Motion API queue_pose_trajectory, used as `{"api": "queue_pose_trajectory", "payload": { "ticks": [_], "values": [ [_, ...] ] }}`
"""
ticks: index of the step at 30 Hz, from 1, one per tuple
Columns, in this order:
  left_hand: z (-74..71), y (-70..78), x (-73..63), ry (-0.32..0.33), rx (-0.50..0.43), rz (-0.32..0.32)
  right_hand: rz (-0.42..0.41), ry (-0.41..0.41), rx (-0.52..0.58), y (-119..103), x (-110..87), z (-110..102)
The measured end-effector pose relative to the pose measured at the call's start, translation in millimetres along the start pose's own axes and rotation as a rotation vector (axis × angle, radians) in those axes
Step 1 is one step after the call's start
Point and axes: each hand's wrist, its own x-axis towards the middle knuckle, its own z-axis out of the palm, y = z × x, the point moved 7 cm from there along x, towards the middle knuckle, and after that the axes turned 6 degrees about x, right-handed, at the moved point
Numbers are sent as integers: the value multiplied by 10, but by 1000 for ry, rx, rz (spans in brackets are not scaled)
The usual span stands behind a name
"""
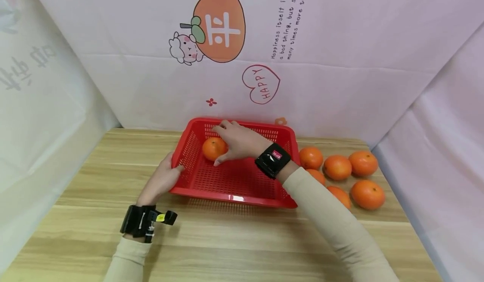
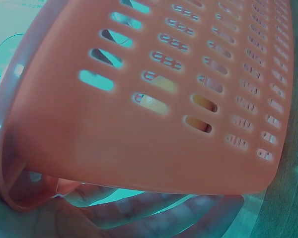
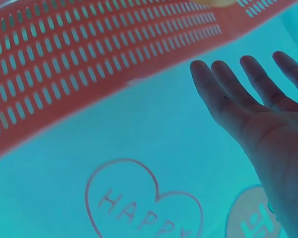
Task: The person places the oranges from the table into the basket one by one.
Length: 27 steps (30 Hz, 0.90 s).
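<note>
A red perforated plastic basket (image 1: 234,196) stands on the table toward the back, with one orange (image 1: 212,149) inside near its left end. My left hand (image 1: 161,180) grips the basket's left rim, thumb over the edge. In the left wrist view, the fingers (image 2: 139,210) run along the outside of the basket wall. My right hand (image 1: 240,141) reaches into the basket from the right, above and beside the orange, thumb apart from the fingers. The right wrist view shows those fingers (image 3: 258,79) spread and fairly straight, with nothing between them.
Several more oranges (image 1: 338,167) lie on the wooden table (image 1: 211,248) right of the basket, some partly hidden by the right forearm. A white printed cloth (image 1: 151,97) hangs close behind the basket. More white cloth hangs at both sides.
</note>
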Motion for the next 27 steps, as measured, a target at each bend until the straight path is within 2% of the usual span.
{"api": "queue_pose_trajectory", "payload": {
  "ticks": [7, 17, 27],
  "values": [
    [-28, -18, -15, -1, -1, 6, 1, 5, 19, -58, -216, -143],
    [-22, 2, 1, -4, -2, 5, 21, 34, 37, 45, -506, -275],
    [-15, -14, 22, -3, 13, 4, 22, 120, 94, 201, -843, -401]
  ]
}}
